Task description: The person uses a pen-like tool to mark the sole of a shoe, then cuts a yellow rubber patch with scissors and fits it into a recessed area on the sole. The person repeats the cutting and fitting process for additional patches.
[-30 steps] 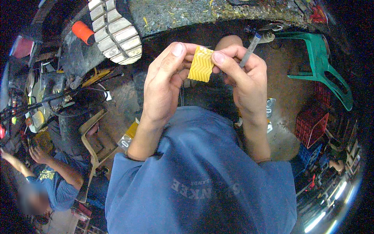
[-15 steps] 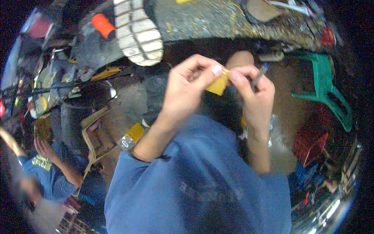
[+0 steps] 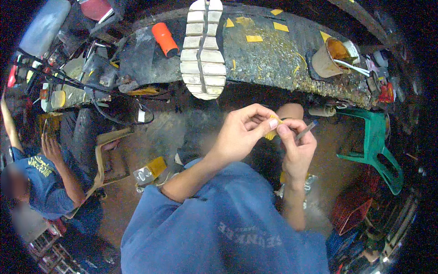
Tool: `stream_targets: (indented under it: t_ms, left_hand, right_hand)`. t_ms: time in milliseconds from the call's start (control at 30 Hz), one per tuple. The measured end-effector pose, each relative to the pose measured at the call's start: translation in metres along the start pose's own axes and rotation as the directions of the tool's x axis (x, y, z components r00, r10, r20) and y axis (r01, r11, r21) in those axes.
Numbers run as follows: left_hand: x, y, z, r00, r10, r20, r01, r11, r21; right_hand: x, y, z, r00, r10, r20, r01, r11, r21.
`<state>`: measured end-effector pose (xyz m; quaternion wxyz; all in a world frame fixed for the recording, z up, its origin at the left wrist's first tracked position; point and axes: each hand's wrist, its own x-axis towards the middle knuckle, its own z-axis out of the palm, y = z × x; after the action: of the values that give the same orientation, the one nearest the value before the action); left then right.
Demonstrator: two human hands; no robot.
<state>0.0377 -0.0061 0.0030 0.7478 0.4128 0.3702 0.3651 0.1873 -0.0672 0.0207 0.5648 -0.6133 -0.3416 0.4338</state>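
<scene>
A: Grips?
B: Left hand (image 3: 242, 134): thumb and fingers pinched tight on a small yellow rubber-looking piece (image 3: 271, 134). Right hand (image 3: 297, 148): thumb and forefinger closed at the piece's right edge, plus a grey pen-shaped tool (image 3: 306, 129) tucked in the fingers, blue end up and right.
A: Where's the piece, then?
B: Between the two sets of fingertips, touching both, so neither hand is nearer. Visible part hangs just below the left thumb tip.
A: Long axis?
B: Can't tell, fingers cover most of it.
A: Beyond?
B: Shoe sole (image 3: 203, 55), tread up, long axis pointing away, toward us past the near edge of the desk (image 3: 273, 59). Orange cylinder (image 3: 164, 39) left of it; yellow scraps (image 3: 254, 39) and a stained tub (image 3: 325, 63) to the right.
</scene>
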Motion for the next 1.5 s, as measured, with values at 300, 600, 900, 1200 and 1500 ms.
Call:
stream_targets:
  t_ms: [300,600,900,1200,1500]
  left_hand:
    - [0.002,0.007,0.004,0.997,0.07,-0.033,-0.069,0.997,0.022]
    - [-0.007,0.02,0.017,0.999,0.044,0.004,-0.042,0.979,-0.202]
    - [-0.003,0.022,0.025,0.992,-0.049,-0.118,0.053,0.998,0.028]
    - [-0.009,0.028,0.021,0.997,-0.066,-0.048,0.058,0.986,-0.154]
    - [-0.004,0.014,0.018,0.995,-0.005,-0.101,-0.005,0.995,-0.096]
  right_hand:
    - [0.002,0.0,0.006,0.982,-0.187,0.004,0.187,0.982,-0.032]
    - [0.002,-0.007,-0.006,1.0,0.013,-0.028,-0.007,0.983,0.185]
    - [-0.005,-0.015,-0.004,0.999,0.012,-0.051,0.0,0.971,0.24]
    - [-0.006,-0.014,-0.005,0.998,0.058,-0.027,-0.051,0.978,0.202]
    - [-0.004,-0.013,-0.012,0.991,0.131,0.012,-0.131,0.964,0.23]
